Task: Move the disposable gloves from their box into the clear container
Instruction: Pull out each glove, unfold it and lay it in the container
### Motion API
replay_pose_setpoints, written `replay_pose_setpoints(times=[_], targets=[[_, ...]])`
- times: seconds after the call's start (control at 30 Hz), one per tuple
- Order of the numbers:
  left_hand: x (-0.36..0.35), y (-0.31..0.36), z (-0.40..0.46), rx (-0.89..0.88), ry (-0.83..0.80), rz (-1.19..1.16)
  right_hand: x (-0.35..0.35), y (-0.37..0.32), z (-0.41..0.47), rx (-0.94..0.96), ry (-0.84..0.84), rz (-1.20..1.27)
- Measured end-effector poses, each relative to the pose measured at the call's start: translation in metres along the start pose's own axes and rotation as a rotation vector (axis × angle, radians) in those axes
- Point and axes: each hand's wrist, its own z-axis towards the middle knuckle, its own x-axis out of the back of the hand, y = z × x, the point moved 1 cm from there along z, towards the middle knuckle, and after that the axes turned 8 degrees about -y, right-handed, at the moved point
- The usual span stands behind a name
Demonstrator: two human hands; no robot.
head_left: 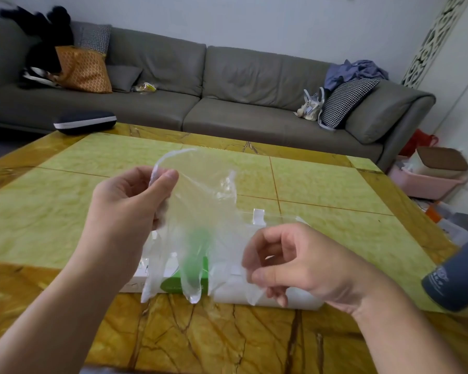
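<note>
A clear disposable glove hangs in the air above the table, cuff up and fingers down. My left hand pinches its cuff edge at the upper left. My right hand pinches one of its fingers at the lower right. Behind the glove lies the white and green glove box flat on the table. To the box's right stands the clear container with white clips on its rim, partly hidden by my right hand.
The yellow-green tiled table has a brown marble border. A dark case lies at its far left corner. A grey sofa runs behind. A pink basin and clutter sit on the floor at right.
</note>
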Motion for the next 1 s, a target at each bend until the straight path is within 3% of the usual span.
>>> replay_pose_setpoints(times=[0.2, 0.27, 0.37, 0.5, 0.6, 0.7, 0.83, 0.9, 1.0], targets=[[-0.001, 0.002, 0.001, 0.026, -0.032, -0.012, 0.008, -0.004, -0.010, -0.128, -0.012, -0.227], [-0.006, 0.005, -0.002, 0.047, -0.100, 0.000, 0.010, -0.008, -0.010, -0.035, 0.149, -0.205], [-0.018, 0.008, -0.011, 0.100, -0.264, 0.034, 0.011, -0.007, -0.001, 0.170, 0.365, 0.027], [-0.038, 0.006, -0.025, 0.171, -0.518, 0.122, 0.003, -0.003, 0.007, 0.183, 0.306, -0.076], [-0.038, 0.004, -0.024, 0.209, -0.580, 0.165, 0.007, 0.000, 0.005, 0.238, 0.339, -0.009], [-0.024, 0.003, -0.013, 0.275, -0.493, -0.041, 0.019, 0.002, -0.002, 0.227, 0.401, 0.096], [-0.019, -0.004, -0.004, 0.277, -0.210, -0.269, 0.032, 0.007, -0.009, 0.164, 0.482, 0.109], [-0.022, -0.006, -0.005, 0.244, -0.118, -0.224, 0.035, 0.011, -0.008, 0.124, 0.578, 0.131], [-0.031, -0.002, -0.016, 0.025, -0.047, 0.152, 0.040, 0.019, -0.005, 0.042, 0.750, 0.104]])
